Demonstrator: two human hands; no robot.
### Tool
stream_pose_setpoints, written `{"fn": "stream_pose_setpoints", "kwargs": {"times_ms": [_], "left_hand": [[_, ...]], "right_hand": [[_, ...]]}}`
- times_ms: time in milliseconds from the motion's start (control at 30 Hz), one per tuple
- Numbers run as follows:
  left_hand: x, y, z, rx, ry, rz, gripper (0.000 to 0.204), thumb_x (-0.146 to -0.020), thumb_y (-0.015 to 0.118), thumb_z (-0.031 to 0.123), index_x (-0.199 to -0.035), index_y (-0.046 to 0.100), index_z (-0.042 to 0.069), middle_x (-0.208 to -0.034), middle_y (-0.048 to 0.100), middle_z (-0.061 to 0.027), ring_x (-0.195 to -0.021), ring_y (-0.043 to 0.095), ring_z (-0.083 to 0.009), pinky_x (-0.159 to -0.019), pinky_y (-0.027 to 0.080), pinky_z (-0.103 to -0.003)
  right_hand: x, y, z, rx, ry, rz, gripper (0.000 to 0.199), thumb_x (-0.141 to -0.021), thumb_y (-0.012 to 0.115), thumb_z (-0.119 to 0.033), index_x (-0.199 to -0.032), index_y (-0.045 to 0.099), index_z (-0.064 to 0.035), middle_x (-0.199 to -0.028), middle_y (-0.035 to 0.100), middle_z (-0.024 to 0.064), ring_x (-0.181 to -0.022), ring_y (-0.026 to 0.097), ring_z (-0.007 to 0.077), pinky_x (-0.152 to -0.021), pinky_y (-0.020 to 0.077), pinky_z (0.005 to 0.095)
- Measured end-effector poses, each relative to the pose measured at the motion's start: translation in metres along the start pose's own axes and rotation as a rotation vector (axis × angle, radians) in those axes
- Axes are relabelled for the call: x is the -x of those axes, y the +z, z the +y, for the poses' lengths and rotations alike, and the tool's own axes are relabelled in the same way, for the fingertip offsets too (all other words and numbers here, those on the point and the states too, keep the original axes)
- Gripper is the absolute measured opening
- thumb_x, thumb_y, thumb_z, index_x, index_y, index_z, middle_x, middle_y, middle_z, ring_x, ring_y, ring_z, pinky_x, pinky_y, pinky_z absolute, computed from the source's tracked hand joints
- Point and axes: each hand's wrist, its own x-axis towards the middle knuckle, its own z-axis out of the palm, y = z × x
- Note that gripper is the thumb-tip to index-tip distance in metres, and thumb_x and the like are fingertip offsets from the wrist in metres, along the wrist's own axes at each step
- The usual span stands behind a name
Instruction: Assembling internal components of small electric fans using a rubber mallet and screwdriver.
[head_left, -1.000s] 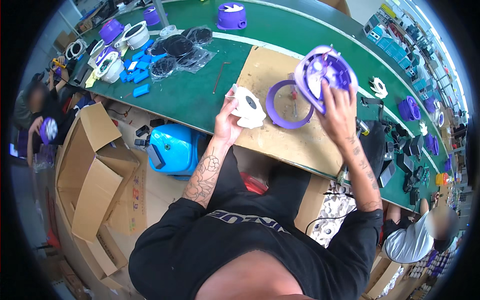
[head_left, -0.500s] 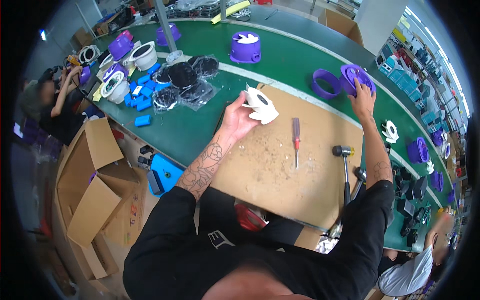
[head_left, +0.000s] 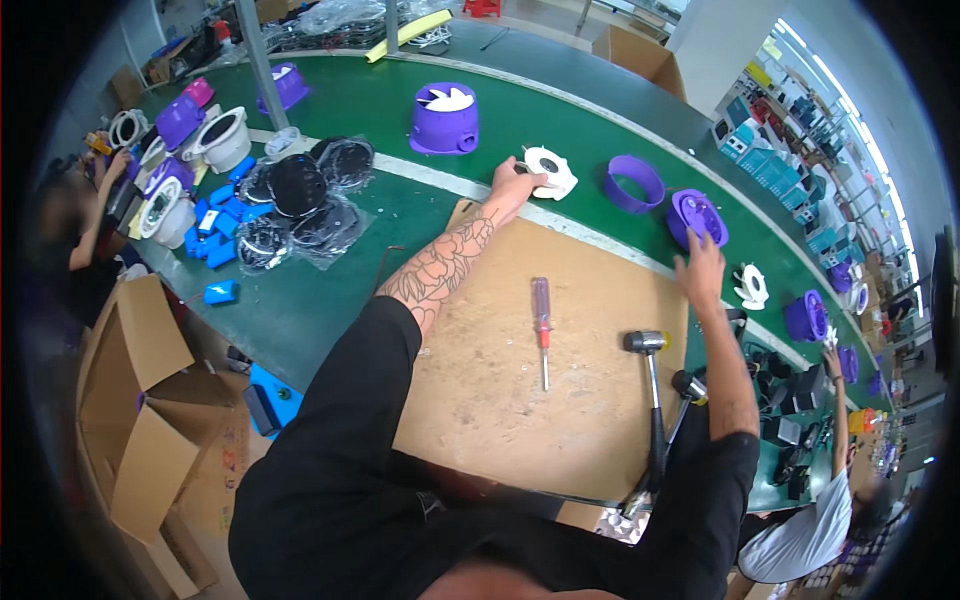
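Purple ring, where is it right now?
In the head view, the purple ring sits right of centre on the green surface, beyond the board, between the white fan wheel at the left hand and the purple casing at the right hand.

With the screwdriver (head_left: 543, 325) on the board (head_left: 480, 400) as the dial's centre, a fan wheel (head_left: 552, 182) was at 12 o'clock, past the board's far edge. At 11, a housing (head_left: 445, 132) stood on the bench (head_left: 310, 325) with an impeller (head_left: 447, 98) inside. A ring (head_left: 637, 168) lay at 1, another housing (head_left: 690, 215) just beside it at 2. A rotor (head_left: 745, 295) lay near 3, two mallets (head_left: 655, 420) at 4. Discs (head_left: 298, 185) lay at 10, packs (head_left: 222, 215) beside them; a carton (head_left: 160, 400) stood near 9.
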Motion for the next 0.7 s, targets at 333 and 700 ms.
{"fn": "stream_pose_setpoints", "kwargs": {"times_ms": [333, 700], "left_hand": [[-0.078, -0.158, 0.017, -0.387, 0.161, 0.731, 0.043, -0.078, 0.065, 0.021, -0.113, 0.062, -0.003, -0.113, 0.062, -0.0239, -0.106, 0.059, -0.0363, -0.094, 0.045, -0.045], [-0.126, -0.202, 0.062, -0.083, -0.141, 0.322, 0.081, -0.093, 0.047, 0.06, -0.15, 0.032, 0.004, -0.158, 0.024, -0.0172, -0.145, 0.021, -0.0312, -0.115, 0.018, -0.053]], "right_hand": [[0.186, -0.081, -0.077, -0.457, -0.11, -0.136, 0.05, -0.086, 0.071, -0.017, -0.13, 0.055, -0.0006, -0.137, 0.047, 0.0254, -0.125, 0.047, 0.0431, -0.104, 0.0398, 0.0464], [0.165, -0.096, -0.096, -0.558, -0.214, -0.04, 0.049, -0.089, 0.067, -0.02, -0.13, 0.051, 0.0023, -0.13, 0.052, 0.0239, -0.121, 0.05, 0.0409, -0.103, 0.0401, 0.0444]]}}
